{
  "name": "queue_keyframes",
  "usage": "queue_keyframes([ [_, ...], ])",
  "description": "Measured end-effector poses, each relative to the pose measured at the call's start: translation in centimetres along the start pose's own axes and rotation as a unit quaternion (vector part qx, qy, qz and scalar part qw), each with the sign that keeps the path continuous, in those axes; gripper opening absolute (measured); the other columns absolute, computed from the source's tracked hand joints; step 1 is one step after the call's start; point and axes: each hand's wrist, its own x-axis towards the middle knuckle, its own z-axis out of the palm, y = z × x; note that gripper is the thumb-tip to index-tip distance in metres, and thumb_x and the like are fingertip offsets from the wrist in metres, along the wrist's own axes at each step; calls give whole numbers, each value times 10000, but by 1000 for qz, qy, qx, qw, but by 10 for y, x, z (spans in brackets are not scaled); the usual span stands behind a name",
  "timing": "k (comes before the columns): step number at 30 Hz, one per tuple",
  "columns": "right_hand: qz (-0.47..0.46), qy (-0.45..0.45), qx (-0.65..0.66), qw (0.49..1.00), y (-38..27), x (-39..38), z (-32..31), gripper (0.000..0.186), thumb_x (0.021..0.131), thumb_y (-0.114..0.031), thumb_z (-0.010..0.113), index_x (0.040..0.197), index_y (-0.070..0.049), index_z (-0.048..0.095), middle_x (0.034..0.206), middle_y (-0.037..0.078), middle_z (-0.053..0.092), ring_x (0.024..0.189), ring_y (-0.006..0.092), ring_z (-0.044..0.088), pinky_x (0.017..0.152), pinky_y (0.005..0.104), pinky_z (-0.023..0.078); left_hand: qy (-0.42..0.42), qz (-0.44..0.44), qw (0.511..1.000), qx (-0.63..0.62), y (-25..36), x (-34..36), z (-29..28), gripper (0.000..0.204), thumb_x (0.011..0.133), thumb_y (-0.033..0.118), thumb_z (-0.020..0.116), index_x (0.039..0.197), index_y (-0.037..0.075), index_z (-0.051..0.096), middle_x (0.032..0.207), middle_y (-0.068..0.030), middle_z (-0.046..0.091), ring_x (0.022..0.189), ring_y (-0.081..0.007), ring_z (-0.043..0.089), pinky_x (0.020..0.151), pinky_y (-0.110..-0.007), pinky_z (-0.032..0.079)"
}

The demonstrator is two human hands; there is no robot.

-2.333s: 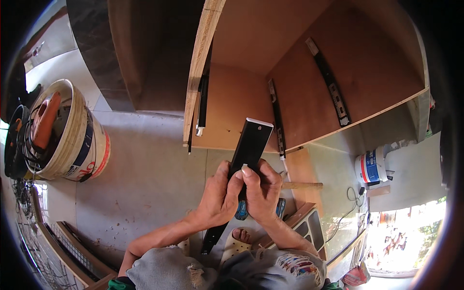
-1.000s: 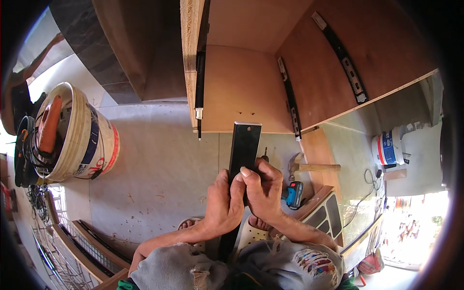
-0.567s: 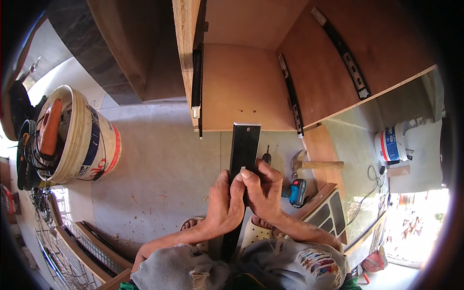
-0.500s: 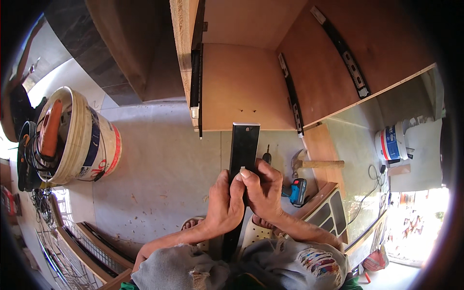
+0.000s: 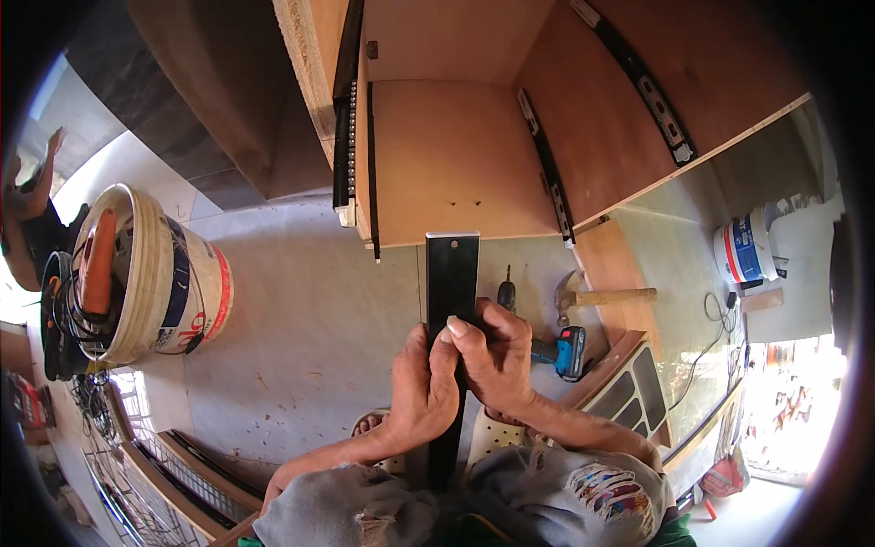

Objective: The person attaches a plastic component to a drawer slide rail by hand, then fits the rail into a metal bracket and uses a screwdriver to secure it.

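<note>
My left hand (image 5: 419,392) and my right hand (image 5: 497,369) are closed round a long black metal rail (image 5: 451,269), thumbs meeting on its face. The rail points away from me, its pale end just below the front edge of an open plywood cabinet (image 5: 447,150). Black slide runners line the cabinet's right side, one higher (image 5: 652,109) and one lower (image 5: 547,169); more slide hardware (image 5: 344,150) is on its left side. Behind my right hand lie a blue-and-black cordless drill (image 5: 570,351) and a wooden-handled hammer (image 5: 606,296).
A bucket (image 5: 210,301) of tools and cables stands left, with part of another person (image 5: 36,196) behind it. Wire baskets (image 5: 118,492) lie lower left; a tray (image 5: 629,392) and a second bucket (image 5: 743,246) are right. The floor (image 5: 283,346) has scattered debris.
The rail has swung from slanting right to nearly straight, its far end shifting left. Both hands keep their grip. The view has shifted, and part of a person now shows more at the left.
</note>
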Motion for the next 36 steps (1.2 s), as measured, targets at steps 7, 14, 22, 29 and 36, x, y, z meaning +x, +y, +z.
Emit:
queue_keyframes([
  [7,-6,0,-18,1000,0,-1,-1,160,933,-124,624,884,25,594,744,-28,591,676,17,477,566,203,402,2,23,1000,6,8,1,4,212,1011,143,448,935,-41,521,696,-90,549,671,-89,487,533,-299,411],
  [14,32,8,4,999,-3,-2,-1,133,921,-109,605,882,18,596,751,-26,592,695,22,491,588,208,417,3,14,999,49,-8,-4,3,197,1004,136,471,913,-35,509,651,-151,551,572,-182,535,499,-354,402],
  [22,63,15,27,998,-2,-3,1,122,923,-99,581,883,15,596,757,-25,586,702,29,499,608,210,422,17,44,996,74,-12,-6,4,175,995,121,486,910,-32,488,625,-171,536,519,-265,524,477,-373,390],
  [29,38,-14,13,999,1,-5,-3,159,943,-133,592,960,25,586,803,-13,588,729,41,500,624,220,428,10,34,998,61,-9,-5,3,180,992,126,482,905,-31,480,635,-173,542,528,-260,524,487,-369,399],
  [36,15,-22,-10,1000,-1,-4,-3,166,943,-140,594,934,24,572,802,-11,576,732,40,485,614,223,416,14,33,998,52,-7,-4,4,185,990,134,476,900,-28,480,640,-178,547,545,-287,548,499,-380,410],
])
